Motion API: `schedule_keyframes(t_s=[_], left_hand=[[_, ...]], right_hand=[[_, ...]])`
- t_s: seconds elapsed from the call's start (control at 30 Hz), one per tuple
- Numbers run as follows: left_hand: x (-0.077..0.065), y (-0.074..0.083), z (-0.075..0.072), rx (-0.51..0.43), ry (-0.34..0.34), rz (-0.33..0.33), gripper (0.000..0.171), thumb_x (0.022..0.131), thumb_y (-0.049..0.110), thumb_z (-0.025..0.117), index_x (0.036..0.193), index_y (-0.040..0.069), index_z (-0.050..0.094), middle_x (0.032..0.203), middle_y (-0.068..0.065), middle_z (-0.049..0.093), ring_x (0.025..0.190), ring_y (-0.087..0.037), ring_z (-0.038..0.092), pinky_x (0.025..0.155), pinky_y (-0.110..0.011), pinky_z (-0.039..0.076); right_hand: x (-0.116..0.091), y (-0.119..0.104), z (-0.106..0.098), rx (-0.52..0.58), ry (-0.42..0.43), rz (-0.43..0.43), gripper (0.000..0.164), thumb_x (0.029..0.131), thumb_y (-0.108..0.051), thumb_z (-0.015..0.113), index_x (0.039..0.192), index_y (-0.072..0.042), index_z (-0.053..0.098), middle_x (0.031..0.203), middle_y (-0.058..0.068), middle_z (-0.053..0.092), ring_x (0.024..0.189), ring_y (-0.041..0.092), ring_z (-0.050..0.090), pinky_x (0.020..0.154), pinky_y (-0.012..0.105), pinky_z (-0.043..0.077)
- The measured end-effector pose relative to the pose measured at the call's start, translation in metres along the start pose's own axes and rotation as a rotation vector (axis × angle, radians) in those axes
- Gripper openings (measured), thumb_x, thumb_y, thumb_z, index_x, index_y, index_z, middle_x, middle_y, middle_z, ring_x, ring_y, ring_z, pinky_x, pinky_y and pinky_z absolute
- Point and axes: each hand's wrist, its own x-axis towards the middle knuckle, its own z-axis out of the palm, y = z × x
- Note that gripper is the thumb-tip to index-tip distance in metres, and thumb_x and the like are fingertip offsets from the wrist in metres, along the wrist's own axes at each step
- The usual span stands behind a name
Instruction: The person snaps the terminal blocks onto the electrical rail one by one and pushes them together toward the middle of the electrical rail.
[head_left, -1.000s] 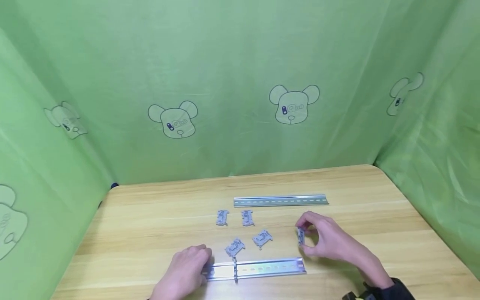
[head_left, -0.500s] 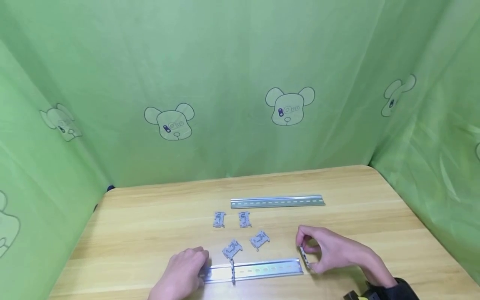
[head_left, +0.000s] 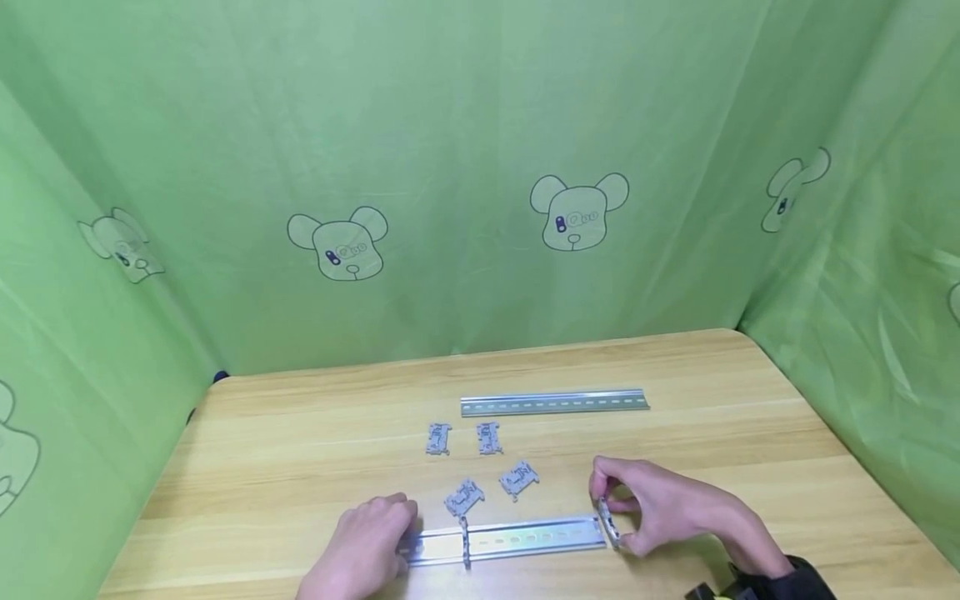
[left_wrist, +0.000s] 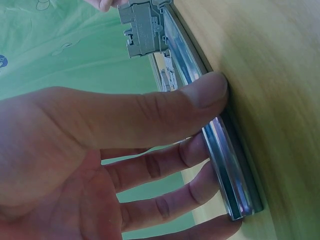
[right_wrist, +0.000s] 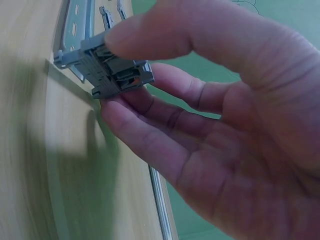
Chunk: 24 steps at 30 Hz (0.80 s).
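My left hand (head_left: 366,540) grips the left end of the near slotted metal DIN rail (head_left: 532,540). In the left wrist view the thumb lies over one edge of the rail, with fingers along the other. One grey terminal block (left_wrist: 142,29) stands upright across this rail, a short way right of the left hand. My right hand (head_left: 663,507) pinches another grey terminal block (right_wrist: 117,67) between thumb and fingers. That block is tilted, right at the rail's right end. In the right wrist view it overlaps the rail's end.
Loose terminal blocks lie flat beyond the near rail: one (head_left: 465,497) close to the mounted block, another (head_left: 519,478) to its right, and two more farther back. A second DIN rail (head_left: 555,403) lies behind them on the wooden table (head_left: 300,450). Green curtains (head_left: 450,100) surround the table.
My right hand has brought its block toward me and down to the rail's right end, tilting it on the way. The left hand stays on the rail.
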Motion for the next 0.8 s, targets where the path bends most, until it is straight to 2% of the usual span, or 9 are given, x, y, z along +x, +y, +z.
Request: schedule_keyframes(t_s=[0.23,0.43,0.8], left_hand=[[-0.0002,0.0012,0.0001,0.013,0.01,0.009,0.033,0.062,-0.004,0.084,0.082,0.016,0.067,0.075,0.01,0.057,0.066,-0.008,0.052,0.056,-0.024,0.043],[-0.0002,0.0014,0.0007,0.017,-0.002,0.003,0.033,0.062,-0.002,0.086,0.083,0.016,0.067,0.076,0.01,0.056,0.067,-0.008,0.052,0.057,-0.025,0.042],[-0.0013,0.0014,0.0007,0.028,0.011,0.01,0.033,0.062,-0.002,0.086,0.083,0.016,0.067,0.076,0.01,0.057,0.068,-0.009,0.053,0.058,-0.026,0.044]], right_hand=[[0.0023,-0.001,0.0027,-0.027,0.002,-0.027,0.051,0.066,0.004,0.08,0.104,-0.012,0.051,0.105,0.002,0.061,0.105,0.016,0.062,0.092,0.031,0.056],[0.0034,-0.0016,0.0046,0.034,-0.009,-0.006,0.05,0.066,0.005,0.079,0.104,-0.01,0.05,0.107,0.006,0.06,0.112,0.019,0.061,0.097,0.03,0.053],[0.0038,-0.0033,0.0049,0.03,-0.013,0.044,0.05,0.067,0.001,0.082,0.105,-0.012,0.051,0.109,0.006,0.06,0.116,0.019,0.06,0.099,0.032,0.052]])
